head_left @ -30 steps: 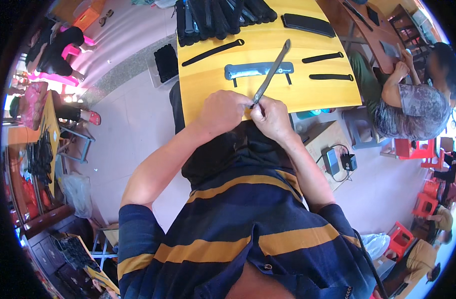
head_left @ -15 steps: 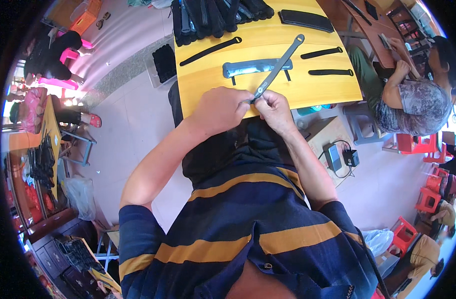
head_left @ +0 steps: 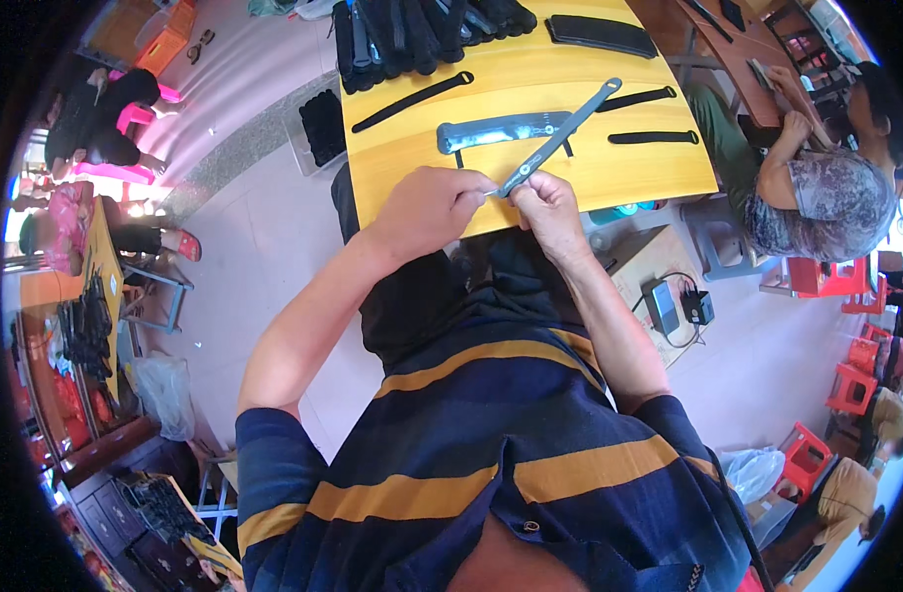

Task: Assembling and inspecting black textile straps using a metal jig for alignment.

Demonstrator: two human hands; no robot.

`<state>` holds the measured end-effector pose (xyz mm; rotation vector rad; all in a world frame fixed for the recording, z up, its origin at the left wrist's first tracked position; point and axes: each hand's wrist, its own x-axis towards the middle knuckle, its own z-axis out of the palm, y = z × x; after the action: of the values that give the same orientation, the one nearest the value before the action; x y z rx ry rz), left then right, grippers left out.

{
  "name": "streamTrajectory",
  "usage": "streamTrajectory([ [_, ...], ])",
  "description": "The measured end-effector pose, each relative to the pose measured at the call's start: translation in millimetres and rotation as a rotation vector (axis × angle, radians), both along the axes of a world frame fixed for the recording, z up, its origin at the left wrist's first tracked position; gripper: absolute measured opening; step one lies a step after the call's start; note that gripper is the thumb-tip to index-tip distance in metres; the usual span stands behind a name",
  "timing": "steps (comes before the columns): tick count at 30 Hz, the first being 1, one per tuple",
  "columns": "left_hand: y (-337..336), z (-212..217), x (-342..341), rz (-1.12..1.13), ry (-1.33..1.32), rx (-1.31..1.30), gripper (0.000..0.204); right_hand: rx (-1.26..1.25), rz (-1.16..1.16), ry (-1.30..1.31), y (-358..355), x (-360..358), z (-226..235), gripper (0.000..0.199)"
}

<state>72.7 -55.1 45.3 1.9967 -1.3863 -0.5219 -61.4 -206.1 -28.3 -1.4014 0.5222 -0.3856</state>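
Over the near edge of the yellow table (head_left: 392, 168), both hands work on a long grey strap (head_left: 570, 126) with a slotted, rounded far end. My right hand (head_left: 550, 212) is closed, its thumb and fingers pinching the strap's near end. Close beside it, my left hand (head_left: 427, 212) is also closed, its fingertips pinching a small pale bit at that same end; whether this is part of the strap cannot be made out. Just beyond lies a shiny clear-wrapped dark pack (head_left: 501, 133) with two black tabs, partly crossed by the strap.
Black straps (head_left: 412, 102) lie on the tabletop, two more at its right. A big heap of black straps (head_left: 412, 39) and a neat black bundle (head_left: 602, 37) sit at the back. A seated person (head_left: 827, 197) works on the right. A box with a cabled device (head_left: 661, 304) stands nearby.
The strap's far end has swung slightly right and down, now overlapping a black strap. My left fingertips have drawn a little away from my right hand, showing the pale bit between them.
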Motion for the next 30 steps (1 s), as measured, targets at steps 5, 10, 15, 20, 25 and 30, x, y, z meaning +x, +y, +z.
streamTrajectory([
  [5, -6, 7, -11, 0.075, -0.034, -0.123, 0.019, 0.093, 0.049, -0.008, 6, 0, 14, 0.019],
  [10, -7, 2, -4, -0.003, -0.079, -0.08, 0.015, -0.064, 0.143, -0.049, 2, -2, 4, 0.013],
  [15, -9, 5, 5, -0.149, -0.112, -0.007, 0.013, -0.187, 0.185, -0.059, 7, -7, 5, 0.01],
  [20, -9, 12, 7, -0.236, 0.006, -0.052, 0.017, -0.109, 0.238, -0.101, 6, -11, 19, 0.011],
  [25, -4, 18, 7, -0.252, 0.271, -0.05, 0.016, 0.177, 0.473, -0.157, -3, -18, 27, 0.019],
  [30, -2, 20, 1, -0.123, 0.329, -0.039, 0.019, 0.044, 0.419, -0.166, 8, -14, 32, 0.034],
])
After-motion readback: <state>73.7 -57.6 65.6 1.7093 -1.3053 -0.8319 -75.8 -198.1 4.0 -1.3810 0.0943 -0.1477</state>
